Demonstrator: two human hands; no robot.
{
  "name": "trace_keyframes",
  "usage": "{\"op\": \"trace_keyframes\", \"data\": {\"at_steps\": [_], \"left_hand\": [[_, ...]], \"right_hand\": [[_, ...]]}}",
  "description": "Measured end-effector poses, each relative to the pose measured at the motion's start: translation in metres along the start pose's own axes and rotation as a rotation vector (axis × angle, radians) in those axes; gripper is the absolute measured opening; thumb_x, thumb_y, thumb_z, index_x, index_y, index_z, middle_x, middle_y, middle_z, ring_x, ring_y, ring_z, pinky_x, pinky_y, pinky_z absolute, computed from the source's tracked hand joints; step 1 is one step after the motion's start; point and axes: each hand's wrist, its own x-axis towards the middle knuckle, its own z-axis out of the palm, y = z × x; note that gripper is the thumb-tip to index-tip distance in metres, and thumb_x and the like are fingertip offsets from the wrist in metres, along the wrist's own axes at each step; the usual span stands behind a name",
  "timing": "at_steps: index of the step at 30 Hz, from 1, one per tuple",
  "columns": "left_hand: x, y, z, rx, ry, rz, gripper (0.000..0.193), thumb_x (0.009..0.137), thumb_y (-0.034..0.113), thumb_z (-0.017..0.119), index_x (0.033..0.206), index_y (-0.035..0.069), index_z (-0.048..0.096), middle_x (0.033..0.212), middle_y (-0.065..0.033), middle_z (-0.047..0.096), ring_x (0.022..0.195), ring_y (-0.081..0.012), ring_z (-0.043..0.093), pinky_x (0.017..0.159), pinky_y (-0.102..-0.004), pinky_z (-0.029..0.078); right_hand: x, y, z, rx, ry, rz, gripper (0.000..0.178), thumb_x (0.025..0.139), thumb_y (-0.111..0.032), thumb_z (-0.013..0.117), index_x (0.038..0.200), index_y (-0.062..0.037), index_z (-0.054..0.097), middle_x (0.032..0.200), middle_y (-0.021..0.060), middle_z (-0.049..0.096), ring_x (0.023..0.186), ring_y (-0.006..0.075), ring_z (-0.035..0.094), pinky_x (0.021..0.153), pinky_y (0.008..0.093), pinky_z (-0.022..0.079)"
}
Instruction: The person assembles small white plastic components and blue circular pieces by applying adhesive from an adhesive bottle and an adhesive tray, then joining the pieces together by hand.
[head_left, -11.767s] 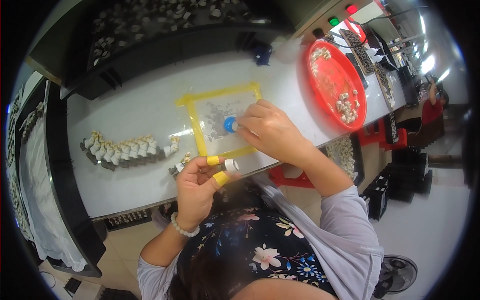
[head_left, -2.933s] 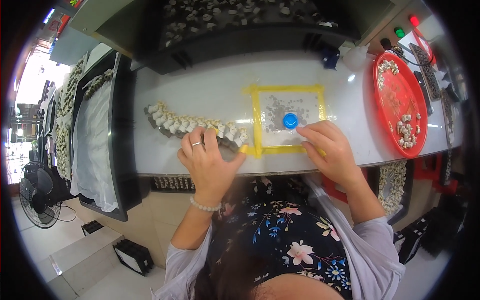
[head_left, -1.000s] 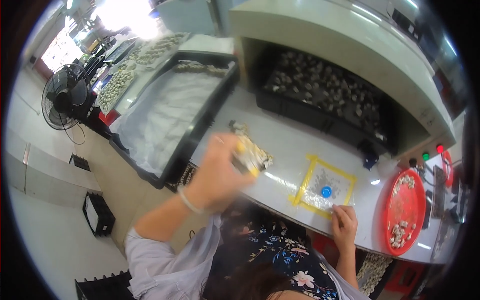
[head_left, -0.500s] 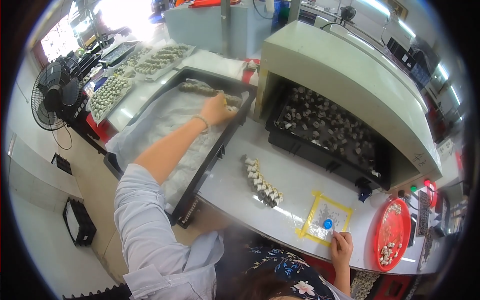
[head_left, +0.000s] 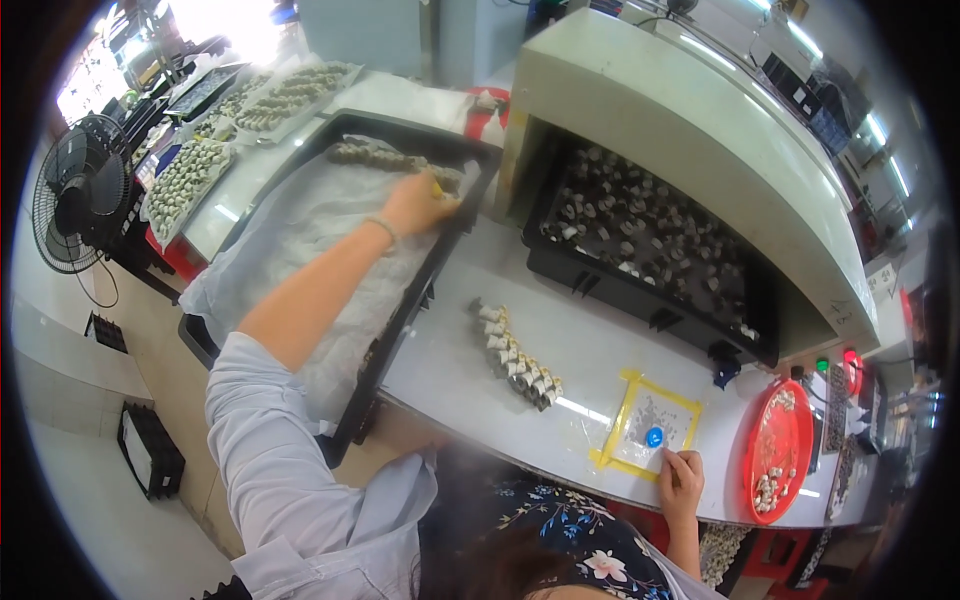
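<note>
My left hand (head_left: 415,205) reaches into a large black tray (head_left: 350,420) lined with crumpled white sheeting (head_left: 330,250). Its fingers are bent together at the right end of a row of small grey-beige parts (head_left: 375,155); a bit of yellow shows by them, and what they grip is hidden. My right hand (head_left: 682,477) rests at the table's near edge, fingertips pinched beside a yellow-taped square (head_left: 655,412). Tiny dark pieces and a round blue cap (head_left: 654,437) lie on that square. Whether a small thing sits in the pinch, I cannot make out. Between the hands lies a curved row of small white-and-grey parts (head_left: 515,360).
A cream-coloured hood (head_left: 680,120) stands over a black bin (head_left: 610,285) of loose small parts. To the right is a red round tray (head_left: 757,470) with white pieces. Trays of parts (head_left: 190,185) sit at the far left, near a black fan (head_left: 80,195).
The view has shifted a little, so the scene sits slightly left and higher. My left hand stays at the row's end in the tray; my right hand remains beside the taped square.
</note>
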Motion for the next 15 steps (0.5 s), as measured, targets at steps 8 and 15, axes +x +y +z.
{"op": "trace_keyframes", "data": {"at_steps": [8,15], "left_hand": [[-0.003,-0.010,-0.007,-0.001,-0.088,0.131,0.038,0.071,0.021,0.070,0.100,-0.001,0.059,0.093,-0.0221,0.063,0.090,-0.0357,0.061,0.077,-0.0391,0.048],[-0.024,0.004,-0.039,-0.020,-0.052,0.108,0.047,0.074,0.014,0.067,0.116,0.000,0.051,0.111,-0.0184,0.060,0.094,-0.0309,0.060,0.080,-0.0369,0.047]], "right_hand": [[0.003,-0.006,-0.001,-0.026,-0.008,0.021,0.019,0.074,0.006,0.060,0.092,0.0010,0.064,0.079,0.0131,0.053,0.068,0.0259,0.053,0.058,0.0311,0.043],[0.004,-0.006,-0.001,0.025,-0.032,0.076,0.025,0.071,0.006,0.061,0.095,-0.0013,0.065,0.080,0.0120,0.055,0.073,0.0274,0.053,0.064,0.0345,0.044]]}}
